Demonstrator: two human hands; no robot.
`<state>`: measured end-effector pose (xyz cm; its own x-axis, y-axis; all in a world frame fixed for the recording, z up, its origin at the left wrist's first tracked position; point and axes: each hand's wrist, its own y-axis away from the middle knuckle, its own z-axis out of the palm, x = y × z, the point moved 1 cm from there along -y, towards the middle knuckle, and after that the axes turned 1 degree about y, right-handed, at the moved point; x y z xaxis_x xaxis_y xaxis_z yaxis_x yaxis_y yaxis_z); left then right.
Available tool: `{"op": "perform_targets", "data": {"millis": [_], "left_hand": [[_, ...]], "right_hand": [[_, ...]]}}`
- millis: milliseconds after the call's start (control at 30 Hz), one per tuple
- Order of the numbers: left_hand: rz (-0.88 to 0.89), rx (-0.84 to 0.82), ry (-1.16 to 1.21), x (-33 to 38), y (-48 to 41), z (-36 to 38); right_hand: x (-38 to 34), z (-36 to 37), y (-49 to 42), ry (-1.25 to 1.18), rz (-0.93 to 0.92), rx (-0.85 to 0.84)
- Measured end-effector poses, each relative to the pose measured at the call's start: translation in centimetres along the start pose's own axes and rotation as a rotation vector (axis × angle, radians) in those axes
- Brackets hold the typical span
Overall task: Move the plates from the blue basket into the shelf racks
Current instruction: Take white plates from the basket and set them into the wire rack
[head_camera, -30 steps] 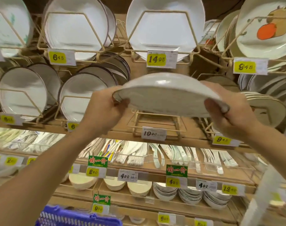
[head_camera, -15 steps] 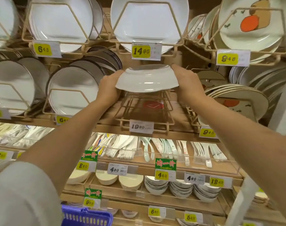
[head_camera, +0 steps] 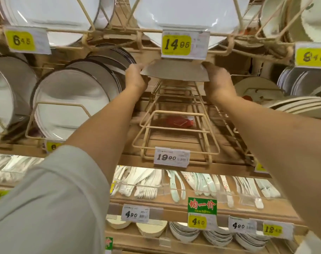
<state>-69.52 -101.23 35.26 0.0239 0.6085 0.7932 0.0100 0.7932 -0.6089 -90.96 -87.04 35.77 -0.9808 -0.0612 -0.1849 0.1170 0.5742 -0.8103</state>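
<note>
We hold a white plate (head_camera: 174, 73) over the far end of the wire rack (head_camera: 176, 128), left hand (head_camera: 136, 78) and right hand (head_camera: 218, 80) on opposite edges, fingers (head_camera: 136, 66) curled round its rim, pinching it.

Plate up over the empty rack!
A pale, deep plate (head_camera: 174, 72) hangs at the far end of the middle shelf. Its underside is turned toward us, with the wide rim low and the narrower base above. The left hand (head_camera: 136, 77) grips its left edge and the right hand (head_camera: 217, 79) its right edge. Directly beneath it stands a cream wire rack (head_camera: 174, 129) with nothing in its slots, running from the near shelf edge back under the plate. Whether the rim touches the far wires is hard to tell.
</note>
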Motion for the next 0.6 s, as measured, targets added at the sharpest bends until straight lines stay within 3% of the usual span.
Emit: {"op": "perform_targets", "data": {"millis": [133,233,367,467,600], "left_hand": [[-0.019,-0.015,-0.135,-1.8,-2.2,1.2],[-0.067,0.012,-0.039,-2.1,-3.2,1.8],[-0.108,0.015,-0.089,-2.3,-4.3,2.9],[-0.071,0.09,-0.301,-2.9,-5.8,3.6],[-0.142,0.046,-0.25,-2.7,-7.0,4.5]], "right_hand": [[0.2,1.6,-2.6,0.077,-0.03,0.023],[0.7,2.6,-3.7,0.051,-0.038,0.066],[1.7,3.9,-5.4,0.032,-0.097,0.074],[2.3,4.6,-7.0,0.011,-0.063,0.07],[3.1,5.4,-8.7,-0.033,-0.034,0.064]]}}
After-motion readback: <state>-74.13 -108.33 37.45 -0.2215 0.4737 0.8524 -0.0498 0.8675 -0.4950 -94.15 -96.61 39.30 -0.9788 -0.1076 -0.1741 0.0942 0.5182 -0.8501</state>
